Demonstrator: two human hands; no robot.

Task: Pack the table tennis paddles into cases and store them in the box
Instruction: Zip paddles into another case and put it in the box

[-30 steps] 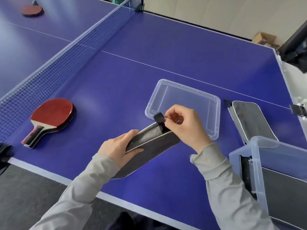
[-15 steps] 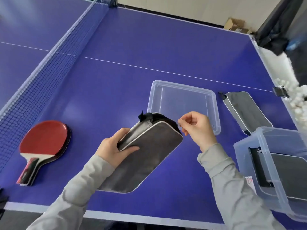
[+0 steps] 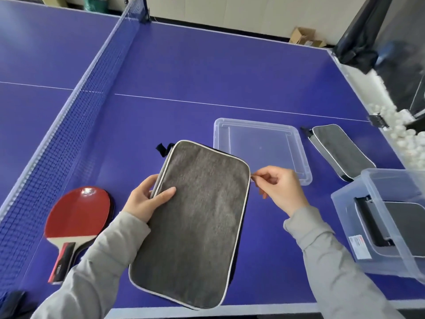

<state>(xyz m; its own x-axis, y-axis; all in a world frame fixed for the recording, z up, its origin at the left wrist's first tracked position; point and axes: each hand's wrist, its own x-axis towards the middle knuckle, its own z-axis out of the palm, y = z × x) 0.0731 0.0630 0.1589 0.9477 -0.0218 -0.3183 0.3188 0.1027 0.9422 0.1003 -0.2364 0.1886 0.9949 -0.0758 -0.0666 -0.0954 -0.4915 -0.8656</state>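
Note:
I hold a grey paddle case [image 3: 195, 222] with white piping above the blue table, its flat side facing me. My left hand [image 3: 147, 199] grips its left edge, thumb on top. My right hand [image 3: 279, 188] pinches the zipper pull at the case's right edge. A red paddle [image 3: 77, 217] with a black and red handle lies on the table at the left, near the net. A second grey case [image 3: 340, 151] lies at the right. The clear plastic box [image 3: 379, 217] at the right edge holds a dark case.
The box's clear lid [image 3: 262, 146] lies flat on the blue table [image 3: 195, 70] behind the held case. The net [image 3: 69, 125] runs along the left. White balls [image 3: 409, 143] fill a tray past the table's right edge, under a black cover.
The case has turned from edge-on to flat side facing me. My right hand has moved the zipper pull from the top corner down along the right edge.

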